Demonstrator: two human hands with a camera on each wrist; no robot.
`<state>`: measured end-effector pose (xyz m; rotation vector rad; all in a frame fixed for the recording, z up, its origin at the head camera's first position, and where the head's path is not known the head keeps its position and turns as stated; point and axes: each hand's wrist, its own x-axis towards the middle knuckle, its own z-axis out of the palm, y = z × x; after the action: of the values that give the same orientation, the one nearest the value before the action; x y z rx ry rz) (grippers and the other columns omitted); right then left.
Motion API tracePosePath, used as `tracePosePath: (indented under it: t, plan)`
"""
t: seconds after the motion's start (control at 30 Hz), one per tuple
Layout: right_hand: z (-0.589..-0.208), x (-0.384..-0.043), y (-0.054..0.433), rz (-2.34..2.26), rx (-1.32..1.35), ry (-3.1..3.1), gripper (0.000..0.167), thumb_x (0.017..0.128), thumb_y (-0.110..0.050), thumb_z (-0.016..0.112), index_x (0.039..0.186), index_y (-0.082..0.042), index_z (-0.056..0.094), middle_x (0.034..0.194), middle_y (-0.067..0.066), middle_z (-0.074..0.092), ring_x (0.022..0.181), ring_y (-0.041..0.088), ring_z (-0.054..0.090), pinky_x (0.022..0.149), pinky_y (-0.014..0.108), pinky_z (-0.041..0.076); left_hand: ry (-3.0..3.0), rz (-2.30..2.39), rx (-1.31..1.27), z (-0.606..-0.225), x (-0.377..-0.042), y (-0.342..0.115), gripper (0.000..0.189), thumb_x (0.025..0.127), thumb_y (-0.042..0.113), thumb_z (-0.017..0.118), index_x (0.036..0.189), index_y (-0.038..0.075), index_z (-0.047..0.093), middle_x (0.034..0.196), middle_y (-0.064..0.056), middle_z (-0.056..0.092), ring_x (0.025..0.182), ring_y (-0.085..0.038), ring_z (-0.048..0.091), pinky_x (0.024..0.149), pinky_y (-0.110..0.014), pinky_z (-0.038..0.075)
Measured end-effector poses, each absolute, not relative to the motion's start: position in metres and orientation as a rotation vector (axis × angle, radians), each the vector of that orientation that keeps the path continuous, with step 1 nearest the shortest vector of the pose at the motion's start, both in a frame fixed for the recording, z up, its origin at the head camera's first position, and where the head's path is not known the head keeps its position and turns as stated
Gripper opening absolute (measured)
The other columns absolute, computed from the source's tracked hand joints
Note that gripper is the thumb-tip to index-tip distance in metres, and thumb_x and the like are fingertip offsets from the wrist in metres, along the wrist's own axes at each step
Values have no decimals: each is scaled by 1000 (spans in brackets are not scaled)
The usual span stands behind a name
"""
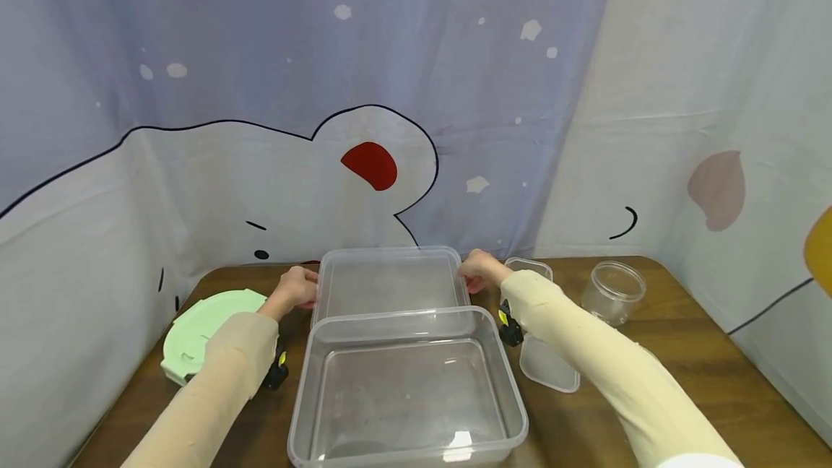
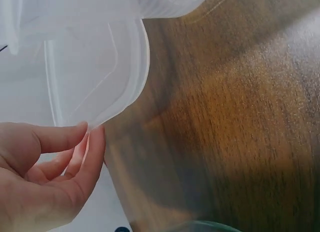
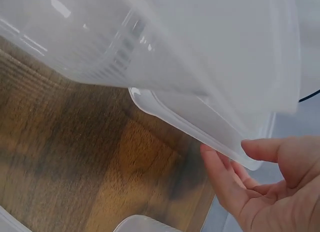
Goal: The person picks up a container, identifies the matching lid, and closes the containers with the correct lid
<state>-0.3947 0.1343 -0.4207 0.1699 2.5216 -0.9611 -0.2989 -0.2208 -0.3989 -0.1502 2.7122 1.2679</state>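
Observation:
A large clear plastic lid [image 1: 393, 280] lies behind a big clear rectangular plastic container [image 1: 409, 388] in the head view. My left hand [image 1: 299, 287] pinches the lid's left edge between thumb and fingers, as the left wrist view shows with the lid's corner [image 2: 125, 67] near the fingertips. At the opposite edge my right hand [image 1: 479, 271] grips the lid with the thumb on top and fingers beneath; the right wrist view shows that edge [image 3: 200, 129]. The open container stands nearer to me, and its back wall overlaps the lid's front part.
A light green round lidded box [image 1: 208, 331] sits at the left of the wooden table [image 1: 682, 381]. On the right stand a clear round jar [image 1: 614, 291] and small clear lids or boxes [image 1: 549, 363], partly behind my right arm. A patterned curtain [image 1: 455, 92] hangs behind the table.

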Motion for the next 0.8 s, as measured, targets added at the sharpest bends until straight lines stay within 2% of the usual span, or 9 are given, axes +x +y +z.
tracePosePath:
  t: [0.1,0.13,0.27,0.33,0.43,0.53,0.67,0.8]
  plan:
    - [-415,-390,133,-980,162,2589,9,81,-3,58,82,6,59,69,15,65,49,21,65,52,31,58,2745,1272,-145,-396,-297,-221,39,82,-7,49,119,-15,56,93,-25,65,57,-10,59,59,-30,60]
    - [-403,-380,128,-947,177,2649,9,82,-1,55,82,6,60,68,15,65,49,20,64,53,31,58,2756,1274,-145,-395,-297,-221,39,81,-8,49,119,-15,56,93,-24,66,57,-10,59,59,-30,59]
    - [-389,-361,126,-858,27,2877,19,83,-1,47,70,-1,60,52,4,57,38,10,55,41,22,50,2798,1282,-146,-391,-295,-221,42,77,-11,49,118,-12,57,94,-24,67,56,-9,59,58,-30,59]
    - [-385,-354,126,-856,-47,2954,19,86,-3,45,74,-2,60,52,1,53,37,8,53,38,19,47,2813,1295,-141,-389,-295,-221,43,76,-11,50,119,-13,56,96,-26,68,56,-9,59,56,-28,59]
    - [-383,-351,125,-935,-91,2984,14,92,-7,47,89,-1,59,57,1,53,40,8,55,39,18,48,2840,1323,-147,-384,-294,-222,45,75,-11,51,120,-13,56,99,-27,67,56,-9,59,53,-25,57]
    - [-381,-351,124,-1027,-144,3012,16,94,-9,48,100,2,58,66,7,61,45,16,63,46,21,53,2876,1367,-139,-382,-293,-225,47,75,-12,53,122,-13,54,98,-28,67,54,-6,57,51,-23,56]
    - [-380,-349,125,-1059,-250,3079,17,96,-8,48,104,3,57,82,15,68,52,21,67,59,25,56,2902,1438,-122,-383,-289,-228,46,79,-11,60,125,-10,52,95,-26,66,53,-4,55,52,-22,55]
    - [-377,-344,126,-1143,-354,3105,16,97,-7,49,105,4,56,91,20,68,56,22,68,58,26,56,2942,1480,-119,-381,-283,-229,46,82,-9,63,126,-7,51,99,-26,66,56,-9,61,56,-27,58]
